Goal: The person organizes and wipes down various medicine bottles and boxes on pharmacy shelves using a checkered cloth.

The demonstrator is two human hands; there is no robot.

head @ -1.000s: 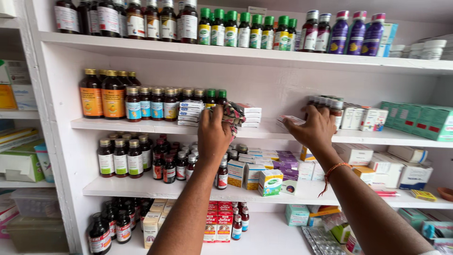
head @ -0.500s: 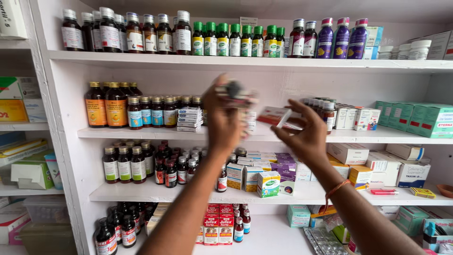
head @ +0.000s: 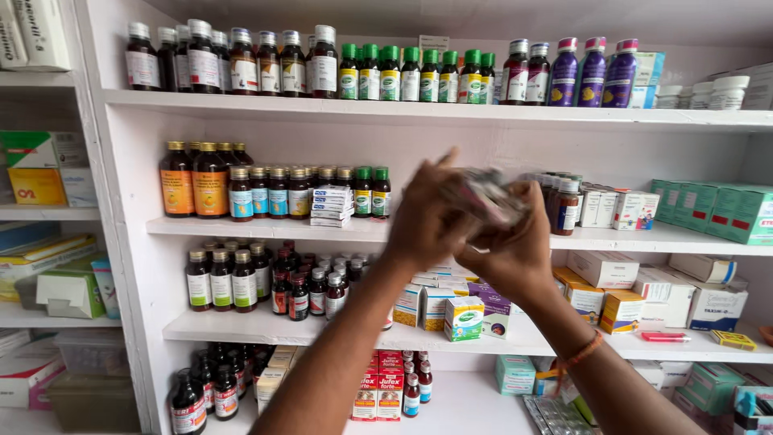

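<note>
Both my hands are raised together in front of the second shelf from the top (head: 266,228). My left hand (head: 425,216) and my right hand (head: 515,250) close around a blurred bundle of silvery blister strips (head: 486,196), held between them at chest height. An orange thread band circles my right wrist (head: 581,354). Behind the hands stand small dark bottles and white cartons on that shelf.
White shelves hold rows of brown syrup bottles (head: 193,179), green-capped bottles (head: 411,74), purple bottles (head: 592,72), green cartons (head: 725,211) and small medicine boxes (head: 463,318). Blister strips (head: 555,415) lie on the lowest shelf at the right. A side rack at the left holds flat boxes (head: 48,165).
My right hand has moved left from the shelf to meet my left hand. Both now grip the bundle of strips, which was in the left hand alone. The view has risen slightly.
</note>
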